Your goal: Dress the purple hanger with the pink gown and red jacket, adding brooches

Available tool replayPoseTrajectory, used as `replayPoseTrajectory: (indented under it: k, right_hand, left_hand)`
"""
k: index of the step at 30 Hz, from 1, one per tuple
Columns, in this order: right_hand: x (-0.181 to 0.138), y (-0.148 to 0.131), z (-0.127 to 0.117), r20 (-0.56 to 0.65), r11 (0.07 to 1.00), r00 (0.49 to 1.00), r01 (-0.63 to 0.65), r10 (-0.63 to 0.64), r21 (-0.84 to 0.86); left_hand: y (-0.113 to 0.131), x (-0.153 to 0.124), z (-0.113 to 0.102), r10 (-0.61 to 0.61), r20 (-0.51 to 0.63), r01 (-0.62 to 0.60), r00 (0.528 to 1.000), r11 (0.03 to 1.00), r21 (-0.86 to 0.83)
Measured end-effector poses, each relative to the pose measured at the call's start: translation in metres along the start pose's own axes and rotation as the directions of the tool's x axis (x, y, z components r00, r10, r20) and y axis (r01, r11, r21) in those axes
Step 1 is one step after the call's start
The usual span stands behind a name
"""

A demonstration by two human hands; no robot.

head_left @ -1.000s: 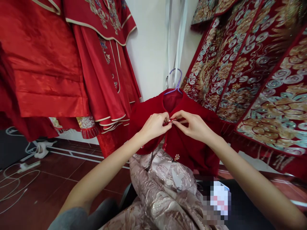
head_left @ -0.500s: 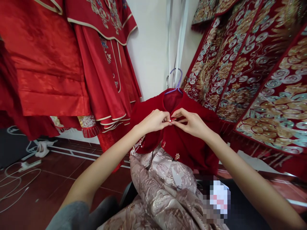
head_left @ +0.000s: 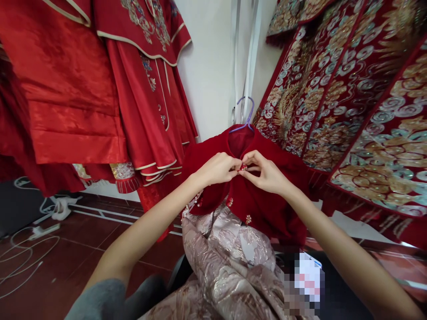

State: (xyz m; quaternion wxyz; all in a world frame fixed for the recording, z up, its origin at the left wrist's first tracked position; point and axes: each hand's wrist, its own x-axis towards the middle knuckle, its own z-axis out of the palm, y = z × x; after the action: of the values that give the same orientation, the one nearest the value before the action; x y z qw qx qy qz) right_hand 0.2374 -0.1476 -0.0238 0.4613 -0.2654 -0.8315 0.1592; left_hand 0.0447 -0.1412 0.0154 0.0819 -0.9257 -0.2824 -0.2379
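At the far left, white cables [head_left: 23, 253] were seen lying loose on the dark red tiled floor [head_left: 83, 231], below a row of hanging red satin garments [head_left: 66, 98]. Next to these, a red robe with cream piping and embroidery [head_left: 150, 75] was hung against the white wall [head_left: 207, 66]. Towards the middle, the left hand [head_left: 218, 168] was held at the neck of a red velvet jacket [head_left: 263, 209], its fingers drawn together and pinched on the collar button [head_left: 243, 167] and the cloth edge beside it. The jacket was carried on a purple hanger [head_left: 246, 113], whose hook was seen above the collar, and two more decorated buttons were visible lower down its front. Beneath the jacket, a pale pink brocade garment [head_left: 227, 262] was draped in folds near the bottom of the view. Just right of the button, the right hand [head_left: 267, 174] was met fingertip to fingertip with the left, its thumb and forefinger closed on the same button, the remaining fingers curled. At the far right, heavily embroidered red panels with gold and silver swirls [head_left: 353, 93] were hung at a slant.
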Motion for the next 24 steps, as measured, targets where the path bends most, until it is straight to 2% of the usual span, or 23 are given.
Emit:
replayPoseTrajectory:
  k: [8,13,20,24]
  right_hand:
    - [0.0,0.004,-0.002,0.003,0.997,1.0,0.005,-0.005,-0.083]
    - [0.001,0.004,-0.009,0.078,0.997,0.997,0.013,-0.007,-0.082]
    - [0.001,0.008,-0.006,0.05,0.999,0.999,-0.01,0.012,-0.045]
    - [0.0,0.008,-0.004,0.083,1.0,0.996,-0.019,0.021,-0.023]
  left_hand:
    - [0.001,-0.002,0.015,-0.092,-0.072,0.085,0.993,0.992,-0.092]
    - [-0.003,-0.002,0.014,-0.1,-0.043,0.095,0.994,0.989,-0.116]
    - [0.002,0.001,0.016,-0.127,-0.062,0.128,0.99,0.992,0.001]
    - [0.006,0.001,0.015,-0.126,-0.046,0.129,0.991,0.989,0.074]
